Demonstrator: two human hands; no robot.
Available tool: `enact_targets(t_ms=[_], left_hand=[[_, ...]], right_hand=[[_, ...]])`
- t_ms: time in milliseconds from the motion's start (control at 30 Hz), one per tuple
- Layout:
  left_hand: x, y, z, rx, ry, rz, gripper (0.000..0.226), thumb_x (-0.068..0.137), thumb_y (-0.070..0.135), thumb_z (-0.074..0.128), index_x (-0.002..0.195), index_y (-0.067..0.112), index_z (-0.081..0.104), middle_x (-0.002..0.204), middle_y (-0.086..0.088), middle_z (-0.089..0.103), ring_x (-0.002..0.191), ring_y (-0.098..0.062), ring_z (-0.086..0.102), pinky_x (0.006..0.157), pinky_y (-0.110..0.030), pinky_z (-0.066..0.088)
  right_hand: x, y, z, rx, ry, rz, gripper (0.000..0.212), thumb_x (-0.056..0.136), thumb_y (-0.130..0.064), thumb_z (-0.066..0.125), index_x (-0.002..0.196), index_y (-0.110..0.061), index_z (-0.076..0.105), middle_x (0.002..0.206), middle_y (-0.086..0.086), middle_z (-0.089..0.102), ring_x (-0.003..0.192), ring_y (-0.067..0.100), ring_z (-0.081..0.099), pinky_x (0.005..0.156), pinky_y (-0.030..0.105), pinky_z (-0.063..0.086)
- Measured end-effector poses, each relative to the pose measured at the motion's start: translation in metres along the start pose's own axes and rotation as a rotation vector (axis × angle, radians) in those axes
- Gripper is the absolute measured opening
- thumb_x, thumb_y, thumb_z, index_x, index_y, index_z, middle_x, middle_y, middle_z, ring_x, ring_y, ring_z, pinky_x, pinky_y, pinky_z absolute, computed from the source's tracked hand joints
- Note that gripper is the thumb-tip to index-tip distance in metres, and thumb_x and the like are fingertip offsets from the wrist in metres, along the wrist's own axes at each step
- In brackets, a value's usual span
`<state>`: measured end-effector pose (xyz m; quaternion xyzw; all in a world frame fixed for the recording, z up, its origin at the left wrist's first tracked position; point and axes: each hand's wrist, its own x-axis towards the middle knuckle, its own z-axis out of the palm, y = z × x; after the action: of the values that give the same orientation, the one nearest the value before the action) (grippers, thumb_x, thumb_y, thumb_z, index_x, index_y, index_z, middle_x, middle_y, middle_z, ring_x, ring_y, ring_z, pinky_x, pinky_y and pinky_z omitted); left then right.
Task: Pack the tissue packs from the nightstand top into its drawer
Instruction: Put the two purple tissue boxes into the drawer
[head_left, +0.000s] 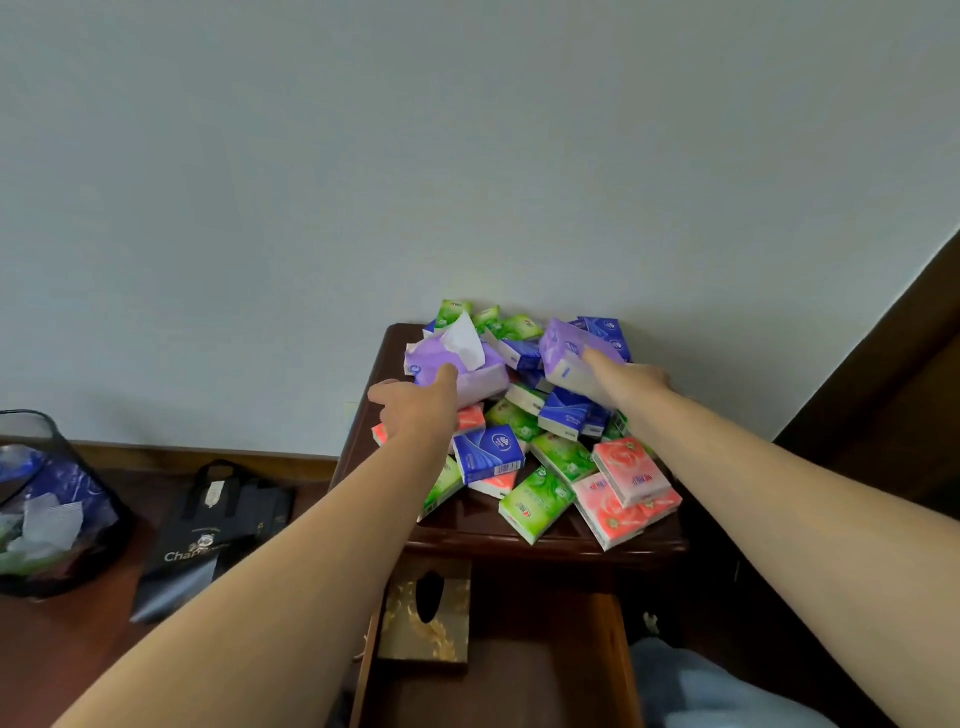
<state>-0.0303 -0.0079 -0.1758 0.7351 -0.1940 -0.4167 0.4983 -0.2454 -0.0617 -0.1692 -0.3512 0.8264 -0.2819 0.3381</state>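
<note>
A person reaches both arms over a dark wooden nightstand (545, 543) heaped with tissue packs (540, 457) in green, blue, pink and purple. The left hand (415, 410) curls its grip around an opened purple pack (457, 364) with a white tissue poking out, while the right hand (631, 382) closes on a second purple pack (569, 353) at the back of the pile. Below, the drawer (519, 675) stands open holding a gold patterned tissue box (423, 618); a mesh bin (52, 499) and a black bag (208, 540) sit on the floor at left.
</note>
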Motion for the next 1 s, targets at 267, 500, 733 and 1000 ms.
enact_targets(t_ms=[267,500,733,1000], left_hand=[[0.027,-0.003,0.018,-0.015,-0.013,-0.064,0.071,0.088,0.036,0.079,0.129,0.006,0.029,0.104,-0.010,0.051,0.093,-0.027,0.055,0.077,-0.041,0.050],[0.031,-0.015,0.010,-0.093,-0.092,0.075,0.043,0.095,0.013,0.067,0.128,0.009,0.041,0.101,-0.005,0.061,0.077,-0.015,0.062,0.044,-0.023,0.044],[0.001,0.002,-0.026,-0.197,-0.351,0.143,0.028,0.098,0.013,0.059,0.125,0.009,0.065,0.094,-0.012,0.065,0.069,-0.019,0.055,0.055,-0.031,0.048],[-0.065,-0.047,-0.115,-0.254,-0.710,0.131,0.043,0.068,0.027,0.077,0.110,0.022,0.070,0.094,0.000,0.072,0.073,-0.017,0.063,0.059,-0.029,0.048]], right_hand=[[0.005,0.003,0.009,0.089,-0.126,-0.129,0.081,0.056,-0.070,0.071,0.119,-0.020,0.068,0.122,0.009,0.066,0.121,0.035,0.058,0.106,0.048,0.050],[0.007,0.009,0.010,0.166,-0.048,-0.187,0.057,0.073,-0.055,0.068,0.112,-0.014,0.068,0.111,0.011,0.070,0.118,0.039,0.059,0.100,0.050,0.054],[-0.024,-0.003,-0.008,0.411,-0.085,-0.250,0.042,0.087,-0.054,0.065,0.103,-0.015,0.067,0.107,0.011,0.072,0.093,0.027,0.067,0.073,0.035,0.049],[-0.110,0.075,-0.039,0.764,-0.658,-0.346,0.034,0.091,-0.028,0.075,0.122,-0.015,0.073,0.122,0.014,0.076,0.106,0.029,0.075,0.087,0.043,0.062]])
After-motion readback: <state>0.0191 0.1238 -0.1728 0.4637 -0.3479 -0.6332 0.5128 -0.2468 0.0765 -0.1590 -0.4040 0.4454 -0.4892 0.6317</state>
